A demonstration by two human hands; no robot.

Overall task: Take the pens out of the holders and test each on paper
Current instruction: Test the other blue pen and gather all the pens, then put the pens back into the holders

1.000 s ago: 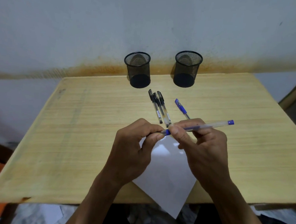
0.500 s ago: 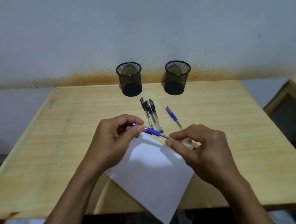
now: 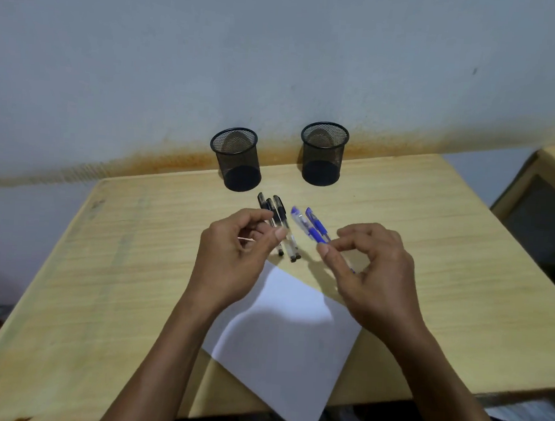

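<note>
Lying now beside first blue pen [image 3: 317, 225]: second blue pen [image 3: 302, 223] | left hand [image 3: 238, 260], right hand [image 3: 368, 276] released it, fingers loose

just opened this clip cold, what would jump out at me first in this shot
Two hands hover mid-table over a white sheet of paper that hangs past the near edge: the left hand loosely curled, the right hand with fingertips by the blue pens. Just beyond them lie black pens side by side, blue ones to their right. At the back, near the stained wall, stand two black mesh holders, both empty.
</note>
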